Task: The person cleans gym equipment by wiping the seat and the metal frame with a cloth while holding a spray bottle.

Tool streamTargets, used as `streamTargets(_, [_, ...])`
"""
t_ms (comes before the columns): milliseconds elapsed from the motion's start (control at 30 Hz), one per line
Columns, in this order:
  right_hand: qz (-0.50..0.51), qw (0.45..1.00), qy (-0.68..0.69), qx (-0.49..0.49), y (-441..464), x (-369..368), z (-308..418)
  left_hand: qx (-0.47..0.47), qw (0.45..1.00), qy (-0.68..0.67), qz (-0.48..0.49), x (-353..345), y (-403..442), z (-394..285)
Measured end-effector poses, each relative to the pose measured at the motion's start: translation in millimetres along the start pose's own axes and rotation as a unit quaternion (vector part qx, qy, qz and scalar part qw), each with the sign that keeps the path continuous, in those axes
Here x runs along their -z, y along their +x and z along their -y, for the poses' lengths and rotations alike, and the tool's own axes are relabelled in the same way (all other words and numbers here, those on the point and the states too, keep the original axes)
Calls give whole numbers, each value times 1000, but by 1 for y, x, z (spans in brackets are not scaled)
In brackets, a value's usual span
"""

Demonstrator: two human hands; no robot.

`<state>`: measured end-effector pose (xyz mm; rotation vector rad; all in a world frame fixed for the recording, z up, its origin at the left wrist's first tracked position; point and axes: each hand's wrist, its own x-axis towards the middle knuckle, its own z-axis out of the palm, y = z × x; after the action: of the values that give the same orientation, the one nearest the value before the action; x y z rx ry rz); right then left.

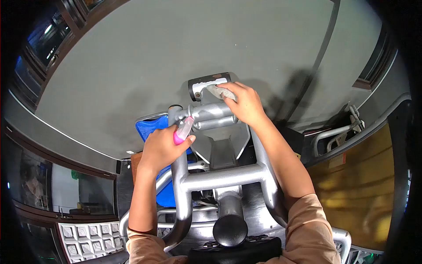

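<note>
A silver tubular frame (222, 177), which looks like part of an exercise machine, stands in front of me. My right hand (247, 102) is closed round a greyish-white cloth (222, 92), which touches the frame's top end beside a black-edged end piece (210, 82). My left hand (163, 147) is wrapped round a small pink and clear bottle (185, 128), tilted up toward the horizontal silver tube (213, 111). The bottle's lower part is partly hidden by my fingers.
Behind the frame rises a grey wall (176, 48). A blue panel (165, 196) lies to the left of the frame. Below the crossbar, a round black pad end (230, 230) points toward me. At right are a brown-gold panel (360, 189) and another silver tube (334, 134).
</note>
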<state>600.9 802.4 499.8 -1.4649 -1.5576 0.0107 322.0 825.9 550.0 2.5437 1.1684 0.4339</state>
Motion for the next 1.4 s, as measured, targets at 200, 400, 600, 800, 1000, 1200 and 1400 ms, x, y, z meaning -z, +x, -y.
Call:
streamTargets(200, [3, 1000, 2, -1, 0, 0, -2, -8, 1000, 28, -3, 1, 4, -2])
streamTargets(400, [-2, 1000, 0, 9, 0, -1, -2, -34, 999, 42, -5, -4, 4, 3])
streamTargets(600, [17, 1000, -19, -1, 0, 1, 2, 8, 1000, 22, -19, -1, 3, -4])
streamTargets(800, [58, 986, -108, 115, -5, 2, 16, 31, 989, -91, -109, 7, -5, 2])
streamTargets(1000, [120, 895, -329, 277, -8, -33, 29, 26, 860, -396, -320, 7, -1, 11])
streamTargets(1200, [134, 882, -297, 340, -15, -33, 29, 5, 778, -556, -294, 0, 3, 21])
streamTargets(1400, [157, 871, -278, 374, -14, -37, 29, 18, 741, -630, -232, -13, 1, 31])
